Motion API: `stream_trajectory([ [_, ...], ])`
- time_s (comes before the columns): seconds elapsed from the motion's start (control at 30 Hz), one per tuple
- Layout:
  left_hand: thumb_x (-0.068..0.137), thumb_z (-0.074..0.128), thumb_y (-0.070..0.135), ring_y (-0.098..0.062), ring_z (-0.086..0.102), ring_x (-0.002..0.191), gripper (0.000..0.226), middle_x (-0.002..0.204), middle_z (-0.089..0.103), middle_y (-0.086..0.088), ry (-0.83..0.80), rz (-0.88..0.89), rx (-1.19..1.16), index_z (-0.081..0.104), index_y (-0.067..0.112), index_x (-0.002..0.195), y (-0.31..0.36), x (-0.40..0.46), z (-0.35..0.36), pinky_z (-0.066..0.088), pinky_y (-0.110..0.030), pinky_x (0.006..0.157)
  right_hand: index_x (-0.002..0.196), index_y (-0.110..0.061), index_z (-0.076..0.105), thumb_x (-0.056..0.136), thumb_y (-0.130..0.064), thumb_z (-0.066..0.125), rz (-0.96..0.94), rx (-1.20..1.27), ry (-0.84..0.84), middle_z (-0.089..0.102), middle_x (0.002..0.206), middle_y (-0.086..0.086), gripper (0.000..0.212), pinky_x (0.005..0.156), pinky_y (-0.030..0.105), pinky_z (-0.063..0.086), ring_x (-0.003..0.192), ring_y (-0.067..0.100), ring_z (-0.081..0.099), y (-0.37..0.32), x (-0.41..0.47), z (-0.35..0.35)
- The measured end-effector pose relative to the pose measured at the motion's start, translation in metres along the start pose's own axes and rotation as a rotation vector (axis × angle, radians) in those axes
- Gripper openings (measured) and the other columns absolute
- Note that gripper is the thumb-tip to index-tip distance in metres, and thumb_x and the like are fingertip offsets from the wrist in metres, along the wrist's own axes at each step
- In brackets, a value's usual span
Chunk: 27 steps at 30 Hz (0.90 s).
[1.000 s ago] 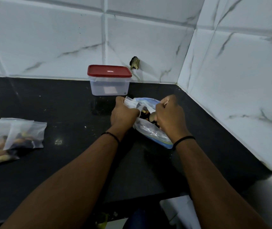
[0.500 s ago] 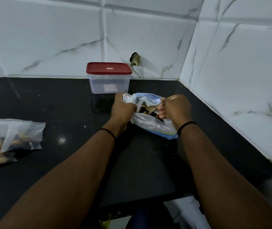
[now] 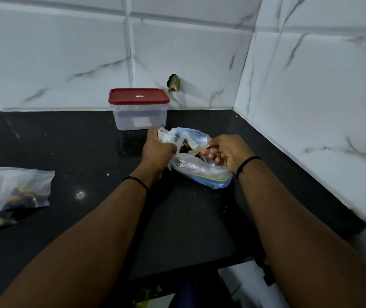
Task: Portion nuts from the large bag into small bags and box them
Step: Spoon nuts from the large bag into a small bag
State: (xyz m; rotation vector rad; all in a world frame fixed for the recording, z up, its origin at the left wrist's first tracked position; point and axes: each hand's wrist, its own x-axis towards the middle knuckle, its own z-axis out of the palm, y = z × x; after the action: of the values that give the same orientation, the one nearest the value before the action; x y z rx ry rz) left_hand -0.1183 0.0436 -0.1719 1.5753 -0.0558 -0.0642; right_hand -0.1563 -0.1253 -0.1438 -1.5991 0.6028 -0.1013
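Near the counter's corner, my left hand grips the large bag's mouth, right hand pinches its rim; I'd spread it wide, keeping nuts inside.

From my remote position, the contents of the crumpled clear-and-blue plastic large bag are mostly hidden; only dark specks show at its mouth. The left hand covers the bag's 9 o'clock edge, fingertips concealed. The clear small plastic bags of nuts are cut by the frame's 9 o'clock edge. The red-lidded translucent plastic box shows an unreadable label.
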Motion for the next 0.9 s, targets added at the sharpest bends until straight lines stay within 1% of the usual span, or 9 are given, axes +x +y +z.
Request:
stream_trajectory([
  [0.13, 0.081, 0.062, -0.008, -0.024, 0.06, 0.107, 0.053, 0.12, 0.056, -0.006, -0.009, 0.036, -0.007, 0.045, 0.024, 0.12, 0.003, -0.003, -0.002, 0.058, -0.047, 0.089, 0.083, 0.002, 0.062, 0.096, -0.007, 0.052, 0.045, 0.073, -0.034, 0.069, 0.063, 0.012, 0.019, 0.031, 0.014, 0.033, 0.033, 0.008, 0.047, 0.003, -0.004, -0.002],
  [0.27, 0.083, 0.068, -0.004, -0.02, 0.059, 0.104, 0.051, 0.11, 0.056, 0.002, -0.028, 0.08, 0.011, 0.045, 0.023, 0.119, 0.001, -0.006, -0.004, 0.058, -0.039, 0.084, 0.088, 0.0, 0.063, 0.097, -0.011, 0.054, 0.059, 0.074, -0.076, 0.07, 0.071, 0.011, 0.017, 0.032, 0.015, 0.031, 0.035, 0.007, 0.046, 0.004, -0.012, -0.001],
  [0.3, 0.081, 0.071, -0.001, -0.021, 0.06, 0.104, 0.05, 0.109, 0.058, 0.002, -0.029, 0.109, 0.01, 0.047, 0.023, 0.118, 0.001, -0.007, -0.005, 0.058, -0.039, 0.084, 0.089, -0.001, 0.063, 0.097, -0.011, 0.054, 0.062, 0.086, -0.078, 0.07, 0.072, 0.011, 0.016, 0.032, 0.015, 0.031, 0.035, 0.006, 0.046, 0.003, -0.014, -0.004],
  [0.37, 0.077, 0.078, 0.006, -0.021, 0.063, 0.103, 0.05, 0.109, 0.062, 0.0, -0.004, 0.187, 0.042, 0.05, 0.025, 0.114, -0.001, -0.008, -0.006, 0.058, -0.043, 0.087, 0.089, -0.002, 0.063, 0.096, -0.011, 0.053, 0.058, 0.13, -0.063, 0.07, 0.067, 0.01, 0.015, 0.032, 0.015, 0.03, 0.036, 0.007, 0.046, 0.001, -0.016, -0.009],
  [0.47, 0.074, 0.084, 0.018, -0.019, 0.063, 0.104, 0.05, 0.111, 0.064, -0.001, 0.09, 0.307, 0.102, 0.053, 0.028, 0.111, 0.001, -0.01, -0.01, 0.056, -0.042, 0.09, 0.083, -0.004, 0.062, 0.096, -0.012, 0.052, 0.038, 0.198, -0.029, 0.068, 0.057, 0.007, 0.018, 0.031, 0.014, 0.03, 0.036, 0.007, 0.045, -0.006, -0.018, -0.014],
  [0.57, 0.074, 0.086, 0.025, -0.016, 0.061, 0.106, 0.051, 0.114, 0.063, 0.003, 0.139, 0.412, 0.194, 0.053, 0.029, 0.112, 0.004, -0.01, -0.015, 0.054, -0.037, 0.091, 0.079, -0.004, 0.061, 0.096, -0.013, 0.051, -0.011, 0.24, -0.026, 0.066, 0.054, 0.006, 0.022, 0.032, 0.014, 0.03, 0.034, 0.006, 0.044, -0.02, -0.024, -0.016],
  [0.67, 0.075, 0.085, 0.02, -0.012, 0.06, 0.105, 0.05, 0.11, 0.06, 0.008, 0.102, 0.45, 0.25, 0.052, 0.03, 0.111, 0.005, -0.012, -0.015, 0.053, -0.033, 0.091, 0.076, -0.008, 0.061, 0.096, -0.014, 0.052, -0.086, 0.231, -0.034, 0.066, 0.055, 0.004, 0.023, 0.033, 0.014, 0.031, 0.036, 0.006, 0.045, -0.04, -0.035, -0.017],
  [0.8, 0.072, 0.086, 0.018, -0.014, 0.063, 0.104, 0.048, 0.109, 0.066, 0.005, 0.078, 0.509, 0.223, 0.057, 0.032, 0.108, 0.003, -0.012, -0.015, 0.056, -0.038, 0.092, 0.08, -0.008, 0.063, 0.096, -0.016, 0.053, -0.181, 0.148, -0.098, 0.068, 0.06, 0.005, 0.021, 0.034, 0.014, 0.033, 0.04, 0.007, 0.048, -0.068, -0.05, -0.01],
  [0.9, 0.072, 0.087, 0.017, -0.015, 0.064, 0.104, 0.049, 0.109, 0.067, 0.003, 0.077, 0.506, 0.186, 0.058, 0.03, 0.109, 0.003, -0.009, -0.017, 0.056, -0.04, 0.092, 0.08, -0.005, 0.063, 0.097, -0.015, 0.053, -0.263, 0.045, -0.134, 0.069, 0.061, 0.007, 0.022, 0.036, 0.015, 0.034, 0.042, 0.008, 0.048, -0.082, -0.061, 0.004],
])
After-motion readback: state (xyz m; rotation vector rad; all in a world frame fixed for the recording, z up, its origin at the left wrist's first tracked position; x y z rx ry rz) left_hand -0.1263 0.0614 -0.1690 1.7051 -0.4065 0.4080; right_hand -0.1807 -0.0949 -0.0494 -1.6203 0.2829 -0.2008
